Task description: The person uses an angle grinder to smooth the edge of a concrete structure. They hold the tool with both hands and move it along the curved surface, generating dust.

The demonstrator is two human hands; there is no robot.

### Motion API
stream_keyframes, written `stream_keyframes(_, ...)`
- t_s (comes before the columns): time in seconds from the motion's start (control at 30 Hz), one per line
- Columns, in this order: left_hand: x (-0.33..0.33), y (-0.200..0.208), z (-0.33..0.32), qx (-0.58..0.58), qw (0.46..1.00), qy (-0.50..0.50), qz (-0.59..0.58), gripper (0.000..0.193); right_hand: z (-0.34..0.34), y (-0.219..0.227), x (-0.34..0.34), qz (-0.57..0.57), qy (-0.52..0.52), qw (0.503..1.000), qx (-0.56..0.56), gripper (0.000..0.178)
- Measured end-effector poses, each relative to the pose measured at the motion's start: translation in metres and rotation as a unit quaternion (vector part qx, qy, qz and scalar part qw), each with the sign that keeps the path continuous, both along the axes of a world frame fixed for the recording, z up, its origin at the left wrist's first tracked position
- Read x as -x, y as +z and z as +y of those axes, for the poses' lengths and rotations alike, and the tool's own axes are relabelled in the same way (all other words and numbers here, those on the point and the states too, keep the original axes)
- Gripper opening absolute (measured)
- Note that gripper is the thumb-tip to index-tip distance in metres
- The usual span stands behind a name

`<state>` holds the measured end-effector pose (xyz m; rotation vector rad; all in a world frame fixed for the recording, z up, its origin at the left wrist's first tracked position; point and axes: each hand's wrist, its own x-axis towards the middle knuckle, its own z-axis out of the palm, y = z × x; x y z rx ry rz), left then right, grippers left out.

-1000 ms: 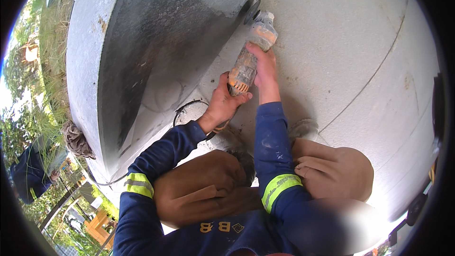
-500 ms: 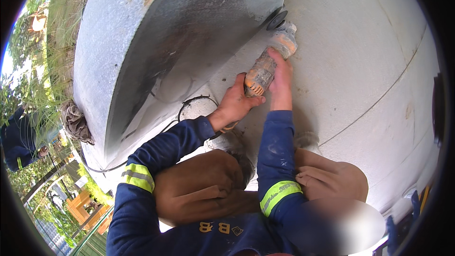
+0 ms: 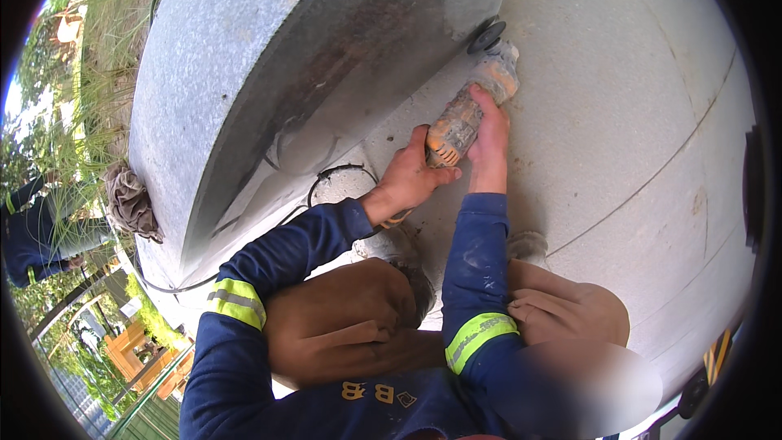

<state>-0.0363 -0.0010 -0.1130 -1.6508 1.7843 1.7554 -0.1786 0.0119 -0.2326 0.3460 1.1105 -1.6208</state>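
Both my hands grip a dusty orange and grey angle grinder (image 3: 456, 126). My left hand (image 3: 405, 183) is closed round its rear end, by the vent slots. Further up the body, my right hand (image 3: 489, 132) wraps the side near the grinder's head. The dark disc (image 3: 489, 37) at the far end sits at the seam where the grey concrete wall (image 3: 366, 41) meets the pale floor (image 3: 603, 130). Whether the disc touches the wall, I cannot tell. A black cord (image 3: 336, 169) loops beside my left forearm.
A crumpled brown cloth (image 3: 132, 204) lies at the left, by the wall's outer edge. Grass and plants (image 3: 98, 106) grow beyond it. Another person in dark blue clothing (image 3: 37, 232) is at the far left. A joint line (image 3: 643, 179) crosses the floor at right.
The grinder and both hands have shifted slightly right in view. The wall also appears a little further right. My grip looks the same.
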Motion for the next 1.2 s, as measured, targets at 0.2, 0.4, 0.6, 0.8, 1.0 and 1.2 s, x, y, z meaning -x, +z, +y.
stream_keyframes(0.2, -0.001, 0.005, 0.002, 0.012, 1.0, 0.0, 0.014, 0.086, -0.001, 0.008, 0.003, 0.022, 0.0, 1.0, 0.006, 0.041)
stream_keyframes(0.4, -0.003, 0.014, 0.003, 0.017, 0.999, 0.003, 0.03, 0.087, -0.002, 0.024, 0.004, 0.043, 0.005, 0.999, 0.007, 0.04)
stream_keyframes(0.6, -0.005, 0.018, 0.005, 0.016, 0.997, 0.019, 0.069, 0.088, -0.004, 0.043, 0.008, 0.061, 0.003, 0.998, 0.029, 0.044)
stream_keyframes(0.8, -0.007, 0.011, 0.003, 0.02, 0.996, 0.022, 0.088, 0.09, -0.005, 0.057, 0.01, 0.043, 0.001, 0.999, 0.02, 0.055)
stream_keyframes(1.0, -0.004, -0.002, -0.002, 0.011, 0.998, 0.004, 0.058, 0.091, -0.006, 0.036, 0.007, 0.042, -0.004, 0.999, -0.012, 0.051)
stream_keyframes(1.2, -0.009, -0.012, -0.002, 0.007, 0.999, 0.003, 0.047, 0.089, -0.005, 0.023, 0.002, 0.044, -0.01, 0.999, -0.018, 0.041)
